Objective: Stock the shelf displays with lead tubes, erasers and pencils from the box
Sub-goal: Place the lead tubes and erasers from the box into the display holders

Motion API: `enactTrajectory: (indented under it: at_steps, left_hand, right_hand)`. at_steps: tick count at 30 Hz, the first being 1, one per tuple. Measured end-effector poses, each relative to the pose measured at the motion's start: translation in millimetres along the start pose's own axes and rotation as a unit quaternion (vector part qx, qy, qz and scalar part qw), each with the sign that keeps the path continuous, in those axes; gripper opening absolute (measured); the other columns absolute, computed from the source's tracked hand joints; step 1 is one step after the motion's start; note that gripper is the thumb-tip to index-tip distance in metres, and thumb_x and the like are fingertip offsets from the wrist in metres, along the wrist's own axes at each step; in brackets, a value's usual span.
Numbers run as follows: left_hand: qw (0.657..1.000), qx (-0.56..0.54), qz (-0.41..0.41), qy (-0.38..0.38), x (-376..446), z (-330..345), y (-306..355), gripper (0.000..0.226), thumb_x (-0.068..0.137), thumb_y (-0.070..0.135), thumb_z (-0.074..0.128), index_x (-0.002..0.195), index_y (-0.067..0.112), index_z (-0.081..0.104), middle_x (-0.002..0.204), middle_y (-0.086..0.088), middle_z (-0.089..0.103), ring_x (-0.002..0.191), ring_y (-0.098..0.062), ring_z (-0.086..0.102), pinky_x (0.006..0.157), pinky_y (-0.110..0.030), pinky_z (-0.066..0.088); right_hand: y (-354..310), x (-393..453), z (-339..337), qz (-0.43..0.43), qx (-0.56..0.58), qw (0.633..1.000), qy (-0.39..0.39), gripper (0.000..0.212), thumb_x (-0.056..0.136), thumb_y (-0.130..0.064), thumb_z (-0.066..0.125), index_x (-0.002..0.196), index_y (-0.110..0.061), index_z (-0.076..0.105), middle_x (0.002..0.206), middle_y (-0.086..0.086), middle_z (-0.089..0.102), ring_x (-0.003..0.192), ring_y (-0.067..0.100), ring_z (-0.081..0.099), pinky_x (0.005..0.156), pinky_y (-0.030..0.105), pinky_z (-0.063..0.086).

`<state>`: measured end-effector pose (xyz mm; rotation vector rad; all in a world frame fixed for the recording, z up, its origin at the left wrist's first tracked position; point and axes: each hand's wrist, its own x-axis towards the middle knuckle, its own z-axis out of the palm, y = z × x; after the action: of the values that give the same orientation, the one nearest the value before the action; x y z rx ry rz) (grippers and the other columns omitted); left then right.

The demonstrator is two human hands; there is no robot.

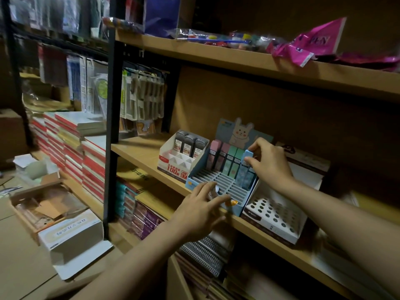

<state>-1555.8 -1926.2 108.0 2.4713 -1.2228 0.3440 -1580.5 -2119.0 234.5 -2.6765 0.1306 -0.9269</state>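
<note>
While the left hand (200, 210) steadies the eraser display (218, 189) with spread fingers, the right hand (268, 163) pinches a blue eraser (246, 155).

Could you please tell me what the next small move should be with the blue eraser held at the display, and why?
Probably lower the blue eraser into the slot beneath it. The right hand pinches it, raised above the back row of the bunny eraser display, beside the pink and green erasers already seated. The left hand rests on the display's front edge, seemingly steadying it.
</note>
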Motion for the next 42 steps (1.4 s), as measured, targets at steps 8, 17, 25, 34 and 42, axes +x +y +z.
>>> enactTrajectory:
  at_steps: [8,17,25,34,42]
  left_hand:
    - [1.0,-0.002,0.008,0.01,1.7,0.8,-1.0,0.058,0.095,0.053,0.045,0.147,0.046,0.02,0.16,0.0,0.004,0.147,-0.026,0.001,0.115,-0.047,0.027]
    - [1.0,0.002,0.013,0.019,1.6,1.3,-0.5,0.058,0.094,0.053,0.048,0.145,0.046,0.022,0.16,-0.002,0.005,0.147,-0.025,0.001,0.115,-0.047,0.028]
    - [0.999,-0.025,0.006,-0.022,-3.6,-2.7,1.2,0.064,0.094,0.053,0.046,0.148,0.05,0.011,0.16,0.008,-0.018,0.148,-0.023,-0.014,0.116,-0.048,0.016]
    - [0.978,-0.189,-0.032,0.084,-70.3,13.3,-10.9,0.026,0.091,0.024,0.062,0.117,0.02,0.06,0.114,0.006,0.06,0.103,-0.004,0.055,0.087,-0.022,0.05]
    - [0.867,-0.208,-0.413,-0.184,-241.3,104.4,-38.5,0.006,0.088,0.029,0.069,0.092,0.024,0.069,0.089,0.007,0.068,0.081,-0.005,0.064,0.068,-0.019,0.049]
  right_hand:
    - [-2.2,6.9,3.7,0.012,-0.024,1.0,-0.01,0.018,0.084,-0.016,0.075,0.092,-0.014,0.059,0.087,0.003,0.064,0.078,0.017,0.062,0.07,0.035,0.055]
    - [2.4,-0.7,20.4,0.013,-0.064,0.998,0.008,0.018,0.083,-0.016,0.076,0.094,-0.01,0.063,0.096,0.007,0.064,0.083,0.018,0.057,0.068,0.027,0.046]
    - [-2.3,-11.7,11.5,0.022,-0.101,0.995,-0.017,0.042,0.087,-0.027,0.071,0.124,-0.008,0.061,0.121,0.01,0.054,0.097,0.024,0.062,0.084,0.031,0.05]
    - [-34.4,-105.5,37.8,-0.08,0.147,0.986,0.023,0.008,0.09,-0.022,0.065,0.096,-0.025,0.061,0.092,-0.01,0.06,0.074,0.0,0.059,0.062,0.01,0.047]
    - [-41.4,-234.3,158.7,-0.082,0.123,0.926,-0.347,0.004,0.084,-0.025,0.072,0.081,-0.025,0.07,0.071,-0.012,0.063,0.063,-0.002,0.055,0.058,0.011,0.041]
